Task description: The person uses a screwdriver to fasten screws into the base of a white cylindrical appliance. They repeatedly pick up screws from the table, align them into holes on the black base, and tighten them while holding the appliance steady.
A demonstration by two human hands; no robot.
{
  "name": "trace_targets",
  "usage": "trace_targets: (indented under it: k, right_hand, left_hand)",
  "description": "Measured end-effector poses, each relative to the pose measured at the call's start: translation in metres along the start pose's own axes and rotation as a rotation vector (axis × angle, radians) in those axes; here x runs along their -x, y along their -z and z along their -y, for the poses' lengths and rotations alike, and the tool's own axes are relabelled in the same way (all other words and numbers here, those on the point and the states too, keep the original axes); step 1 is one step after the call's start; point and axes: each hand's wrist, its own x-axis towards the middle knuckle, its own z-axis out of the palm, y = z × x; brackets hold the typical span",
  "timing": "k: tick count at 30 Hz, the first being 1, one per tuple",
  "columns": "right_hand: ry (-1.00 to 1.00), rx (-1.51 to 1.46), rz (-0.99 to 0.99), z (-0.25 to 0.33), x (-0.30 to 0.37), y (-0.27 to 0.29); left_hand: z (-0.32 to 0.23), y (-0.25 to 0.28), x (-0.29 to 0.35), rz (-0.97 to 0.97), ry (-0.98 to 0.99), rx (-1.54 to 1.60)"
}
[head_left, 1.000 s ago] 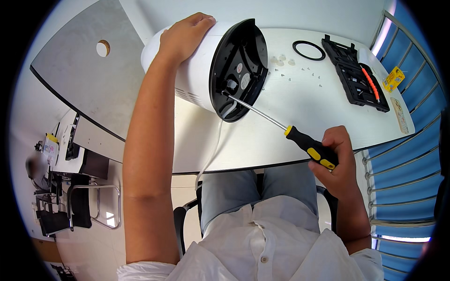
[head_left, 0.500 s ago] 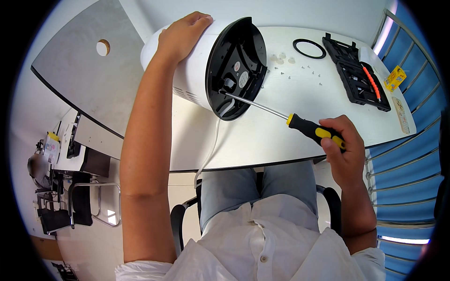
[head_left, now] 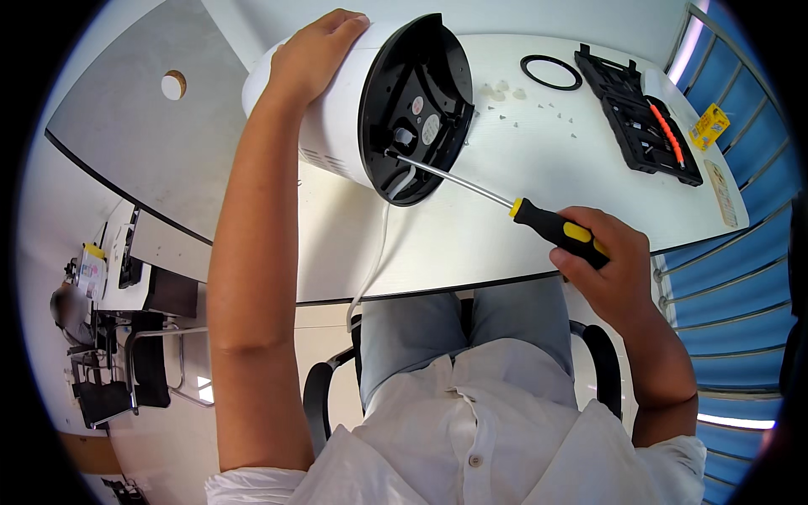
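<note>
On the bench (head_left: 539, 219), the screwdriver (head_left: 497, 198), clenched in the right hand (head_left: 610, 265), ran leftward and away into the white appliance's black base (head_left: 417, 105), the left hand (head_left: 316, 50) lying released on its body.

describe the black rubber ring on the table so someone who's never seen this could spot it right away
Start at the white table and look to its far right part, beyond the white appliance lying on its side. The black ring lies flat just left of the black tool tray. It is the only thin, open circle there.
</note>
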Motion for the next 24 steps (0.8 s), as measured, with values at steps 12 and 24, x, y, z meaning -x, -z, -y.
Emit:
trace_targets:
  k: [12,24]
  right_hand:
    - [-0.672,-0.576,0.267,-0.007,-0.011,0.004]
    - [-0.183,-0.048,0.016,-0.011,0.009,0.017]
  left_hand:
    - [0.006,-0.002,0.002,-0.04,-0.007,-0.05]
    - [0.003,0.004,0.013,-0.035,-0.009,-0.057]
